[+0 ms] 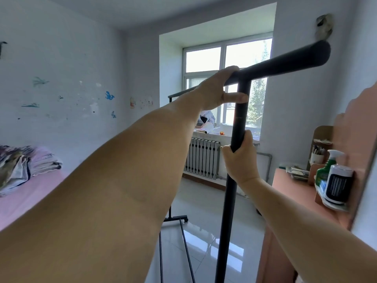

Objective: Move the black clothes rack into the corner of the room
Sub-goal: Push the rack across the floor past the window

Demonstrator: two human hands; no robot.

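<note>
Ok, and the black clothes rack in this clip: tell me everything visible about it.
The black clothes rack looks like matte metal tubing: a thick upright post meets a horizontal top bar in a T near the camera, the bar running back toward the window. It is bare of clothes. The left hand rests over the top bar; the right hand wraps the post. Low down, thin rails and a wheeled foot sit on the glossy tile floor.

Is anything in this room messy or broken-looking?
A little. The wall beside the bed carries half-peeled stickers and marks, and a ragged hole gapes high beside the window. The bedding lies rumpled. The black clothes rack itself looks undamaged.
</note>
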